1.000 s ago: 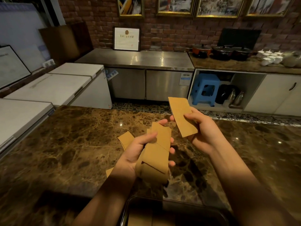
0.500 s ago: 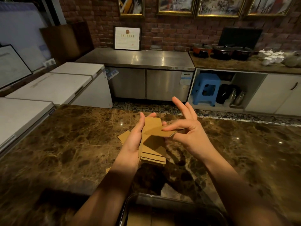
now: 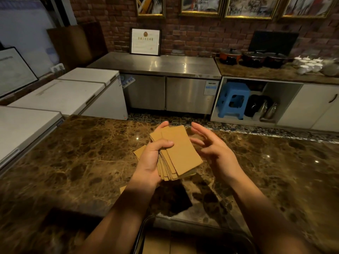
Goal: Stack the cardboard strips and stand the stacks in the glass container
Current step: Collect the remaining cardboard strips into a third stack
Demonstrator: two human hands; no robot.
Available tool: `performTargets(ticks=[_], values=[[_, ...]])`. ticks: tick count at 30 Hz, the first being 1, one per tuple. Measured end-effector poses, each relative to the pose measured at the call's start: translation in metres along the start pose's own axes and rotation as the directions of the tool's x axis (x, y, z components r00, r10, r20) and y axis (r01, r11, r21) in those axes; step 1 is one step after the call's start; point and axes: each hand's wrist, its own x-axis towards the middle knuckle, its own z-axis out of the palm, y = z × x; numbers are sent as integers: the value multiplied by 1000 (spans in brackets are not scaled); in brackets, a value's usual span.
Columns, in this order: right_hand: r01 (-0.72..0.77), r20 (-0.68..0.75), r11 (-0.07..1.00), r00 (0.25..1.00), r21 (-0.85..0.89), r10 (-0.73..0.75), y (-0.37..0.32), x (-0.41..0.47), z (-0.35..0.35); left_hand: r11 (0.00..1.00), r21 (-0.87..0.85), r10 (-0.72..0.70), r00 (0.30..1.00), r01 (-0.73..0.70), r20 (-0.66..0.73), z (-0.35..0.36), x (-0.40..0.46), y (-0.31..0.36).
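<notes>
While left hand (image 3: pixel 150 160) grips the fanned stack of cardboard strips (image 3: pixel 178 153), right hand (image 3: pixel 214 151) hovers beside it, fingers loose, holding nothing; stacking step, edges need squaring w/ a tap next.

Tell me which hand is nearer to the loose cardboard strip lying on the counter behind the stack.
Left. The left hand, gripping the stack, is right beside the loose strip; the right hand hangs open on the stack's far side.
</notes>
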Motion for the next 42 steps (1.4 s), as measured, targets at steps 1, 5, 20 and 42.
performTargets(ticks=[1, 5, 20, 42], values=[[-60, -27, 998, 998, 18, 60, 3, -3, 0, 999, -31, 30, 999, -31, -38, 0, 0, 2], [-149, -2, 943, 988, -298, 155, 10, -8, 2, 995, -6, 103, 992, -104, -78, 3, -1, 3], [-38, 228, 819, 952, -573, 203, -15, 35, 4, 907, -31, -418, 908, 419, 22, -16, -11, -3], [298, 493, 425, 721, -855, 486, 119, 94, 118, 967, -115, 115, 792, -227, -599, -166, -68, 54]])
